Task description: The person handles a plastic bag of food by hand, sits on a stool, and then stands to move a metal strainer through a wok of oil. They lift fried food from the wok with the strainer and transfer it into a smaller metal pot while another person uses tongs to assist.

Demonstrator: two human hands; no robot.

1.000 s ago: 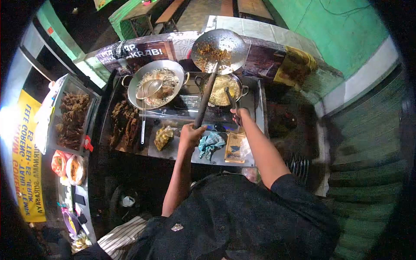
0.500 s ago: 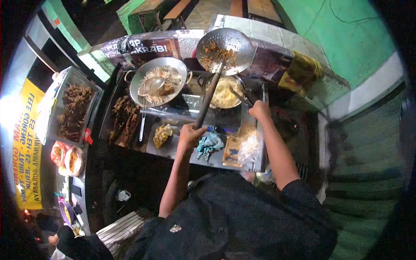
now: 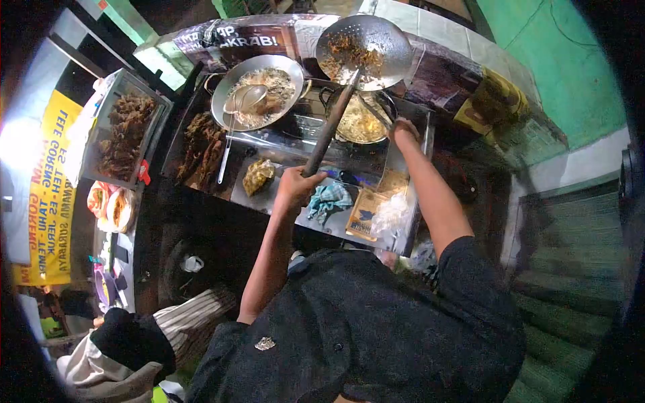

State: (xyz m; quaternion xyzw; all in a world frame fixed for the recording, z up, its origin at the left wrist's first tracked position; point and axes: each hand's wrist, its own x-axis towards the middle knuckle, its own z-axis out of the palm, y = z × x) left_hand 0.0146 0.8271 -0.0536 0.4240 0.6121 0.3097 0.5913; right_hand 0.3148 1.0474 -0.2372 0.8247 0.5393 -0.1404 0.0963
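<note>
My left hand (image 3: 293, 188) is closed around the long dark handle of a big perforated skimmer (image 3: 396, 50). Brown fried crumbs (image 3: 349, 57) lie in the skimmer's bowl, which is held above the back edge of a frying pan (image 3: 388, 107). Pale, foaming food (image 3: 356, 124) fills this pan, with a yellower patch on its right. My right hand (image 3: 404, 132), beside the pan's right rim, grips a long thin utensil (image 3: 376, 111) that reaches over the pan toward the skimmer; its tip is hard to make out.
Left of the pan, a wok (image 3: 218, 107) of bubbling oil holds a smaller skimmer (image 3: 248, 99). Dark fried pieces (image 3: 201, 148) lie farther left. Nearer me are a bag of yellow food (image 3: 258, 176), a blue cloth (image 3: 329, 200) and a tan basket (image 3: 365, 213). Another person (image 3: 127, 349) is at lower left.
The view has shifted, so the stove appears slightly higher and farther right. My right hand's utensil has swung up toward the skimmer. More of the other person shows at lower left.
</note>
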